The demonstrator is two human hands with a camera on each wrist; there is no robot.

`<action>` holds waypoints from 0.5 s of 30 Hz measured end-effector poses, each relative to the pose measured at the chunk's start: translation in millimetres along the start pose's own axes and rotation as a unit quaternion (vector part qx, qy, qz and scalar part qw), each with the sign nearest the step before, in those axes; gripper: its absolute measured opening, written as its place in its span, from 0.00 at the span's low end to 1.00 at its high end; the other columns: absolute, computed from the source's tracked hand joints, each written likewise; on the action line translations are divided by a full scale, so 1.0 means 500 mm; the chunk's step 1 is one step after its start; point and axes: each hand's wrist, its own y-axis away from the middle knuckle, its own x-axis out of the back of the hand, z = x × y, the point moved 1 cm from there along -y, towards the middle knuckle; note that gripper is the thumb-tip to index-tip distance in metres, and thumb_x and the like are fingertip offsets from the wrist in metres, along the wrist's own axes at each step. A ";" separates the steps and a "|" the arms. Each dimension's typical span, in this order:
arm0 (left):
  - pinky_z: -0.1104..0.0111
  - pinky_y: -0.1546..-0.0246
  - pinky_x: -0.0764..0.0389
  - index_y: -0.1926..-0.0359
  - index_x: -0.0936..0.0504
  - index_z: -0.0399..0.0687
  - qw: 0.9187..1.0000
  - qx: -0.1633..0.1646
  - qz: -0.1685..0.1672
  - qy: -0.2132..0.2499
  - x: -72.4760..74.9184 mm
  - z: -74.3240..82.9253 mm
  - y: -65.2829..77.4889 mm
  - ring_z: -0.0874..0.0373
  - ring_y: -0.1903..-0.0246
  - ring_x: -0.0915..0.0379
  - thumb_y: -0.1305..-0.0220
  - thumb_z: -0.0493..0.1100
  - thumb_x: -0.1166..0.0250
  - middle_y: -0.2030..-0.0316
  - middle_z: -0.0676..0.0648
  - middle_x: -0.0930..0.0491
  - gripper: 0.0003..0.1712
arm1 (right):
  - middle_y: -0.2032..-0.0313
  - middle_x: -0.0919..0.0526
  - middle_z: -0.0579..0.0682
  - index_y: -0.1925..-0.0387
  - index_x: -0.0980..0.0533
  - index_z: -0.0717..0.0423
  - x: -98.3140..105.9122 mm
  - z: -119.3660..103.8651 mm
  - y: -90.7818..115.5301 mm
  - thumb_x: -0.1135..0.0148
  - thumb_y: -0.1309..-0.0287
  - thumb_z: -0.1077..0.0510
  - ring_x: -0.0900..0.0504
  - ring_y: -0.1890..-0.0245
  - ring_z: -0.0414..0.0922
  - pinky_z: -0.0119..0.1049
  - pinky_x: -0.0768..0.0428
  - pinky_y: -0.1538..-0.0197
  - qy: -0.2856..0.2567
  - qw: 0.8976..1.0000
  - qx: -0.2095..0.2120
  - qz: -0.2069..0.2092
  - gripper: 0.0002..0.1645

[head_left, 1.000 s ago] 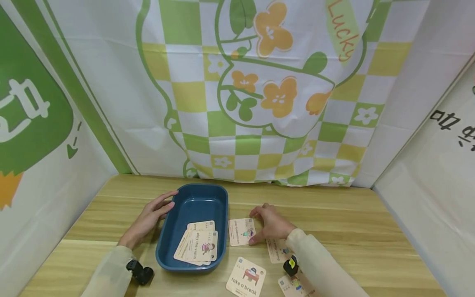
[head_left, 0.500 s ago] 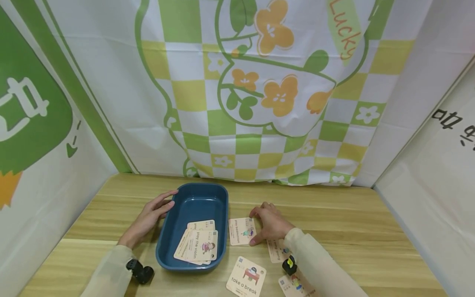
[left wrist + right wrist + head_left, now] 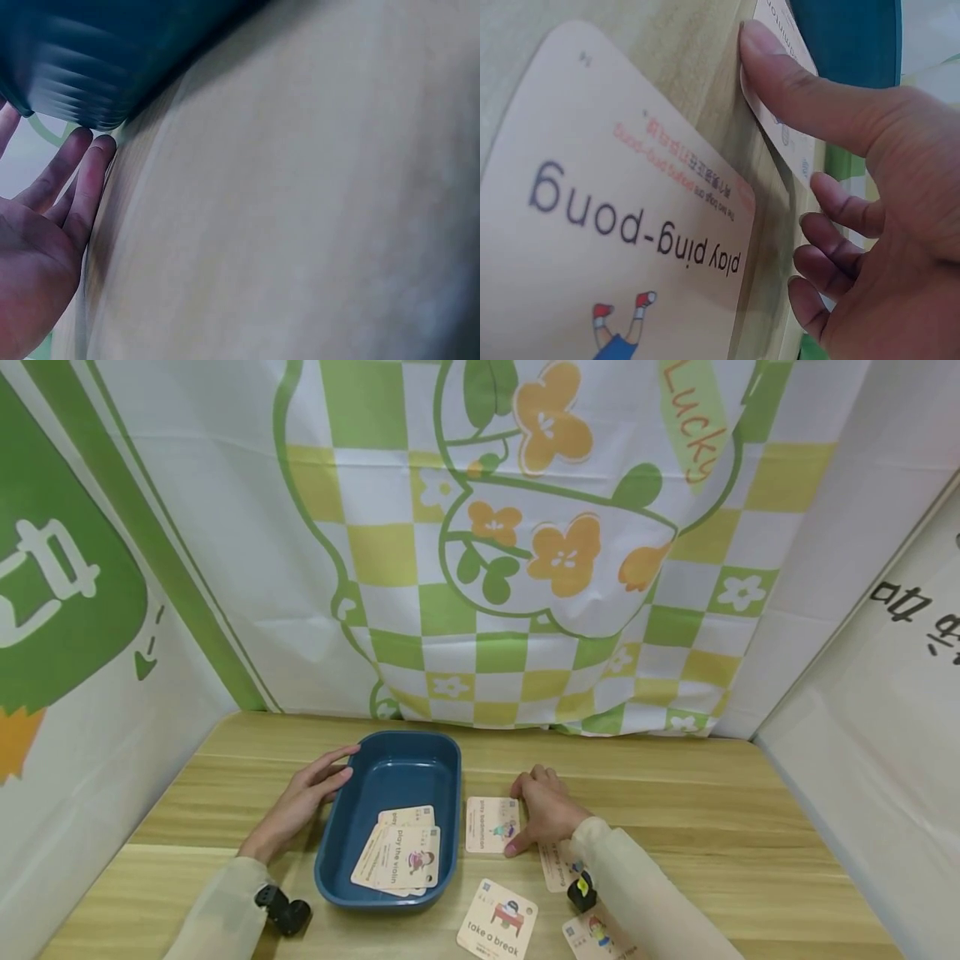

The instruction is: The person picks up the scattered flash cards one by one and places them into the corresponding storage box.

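My left hand (image 3: 300,797) touches the left side of a dark blue tray (image 3: 322,860) with fairly straight fingers; the left wrist view has the fingertips against its outer wall. A few cards lie overlapped in the tray, a "play the violin" card (image 3: 401,860) on top. Right of the tray, my right hand (image 3: 551,810) holds a "play badminton" card (image 3: 486,827) by its edges between thumb and index finger. In the right wrist view the thumb (image 3: 780,71) lies over one edge of that card, and the other fingers are bent.
A "take a break" card (image 3: 497,922) lies in front of the tray. Beneath the right forearm are a "play ping-pong" card (image 3: 622,217) and another partly covered card (image 3: 592,939). The wooden table (image 3: 675,793) meets a patterned cloth (image 3: 495,685) at the back.
The "play badminton" card has shifted slightly right, away from the tray, along with my right hand. My left hand and the tray have stayed put.
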 end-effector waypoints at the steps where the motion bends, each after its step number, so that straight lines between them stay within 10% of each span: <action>1: 0.73 0.47 0.26 0.24 0.36 0.47 1.000 0.001 0.000 0.000 0.000 0.000 0.000 0.52 0.38 0.32 0.21 0.54 0.46 0.29 0.36 0.37 0.32 | 0.59 0.31 0.50 0.51 0.25 0.59 0.000 -0.001 0.000 0.09 0.75 0.46 0.36 0.56 0.50 0.48 0.31 0.47 -0.001 1.000 0.002 0.004 0.48; 15: 0.74 0.47 0.26 0.24 0.37 0.47 1.000 0.004 0.000 0.009 -0.001 -0.001 -0.001 0.67 0.45 0.29 0.21 0.53 0.46 0.30 0.34 0.35 0.32 | 0.61 0.31 0.49 0.58 0.25 0.59 0.018 -0.003 0.009 0.16 0.56 0.55 0.34 0.57 0.48 0.45 0.30 0.52 -0.063 0.997 0.002 0.035 0.28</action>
